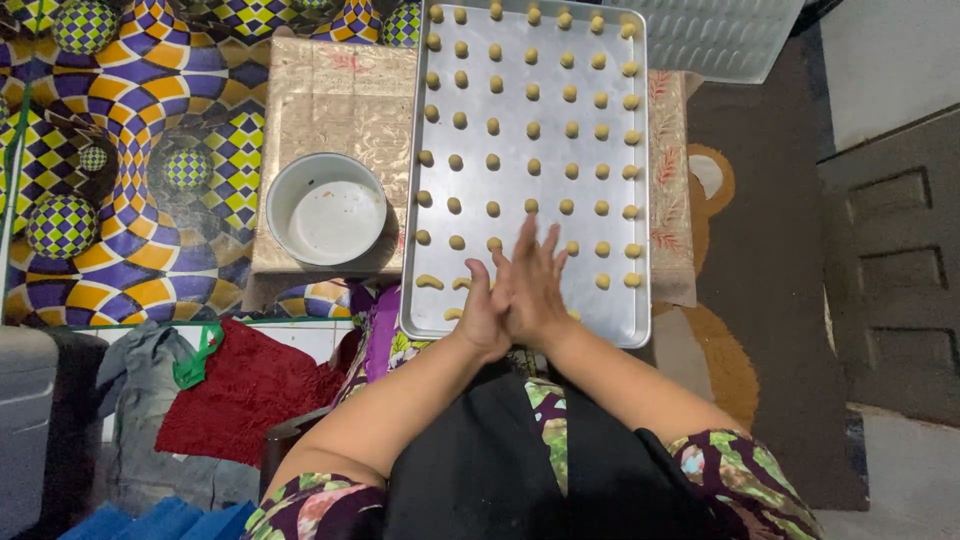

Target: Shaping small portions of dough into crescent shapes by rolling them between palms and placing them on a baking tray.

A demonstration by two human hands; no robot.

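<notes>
Head camera: the left hand (487, 305) and the right hand (537, 285) are pressing flat against each other, palm to palm, fingers pointing away from the body and slightly fanned at the tips. Whether anything is lying between the palms cannot be told. Both hands are hovering over the near edge of a large rectangular metal baking tray (620, 325).

The tray is carrying orderly rows of small pale yellow dough balls (533, 130), spaced apart and filling most of its surface. At the near left of the tray, just beside the left hand, a curved crescent-shaped dough piece (430, 282) is lying, with another part-hidden piece near it.

To the left of the tray, close by, a white enamel bowl (326, 208) is sitting on a gold-patterned cloth (335, 95); only traces are showing inside it. A purple, yellow and white patterned mat (130, 150) is lying further left. A red towel (245, 395) is lying near the person's left arm. A brown bear-patterned rug (745, 250) is showing to the right.
</notes>
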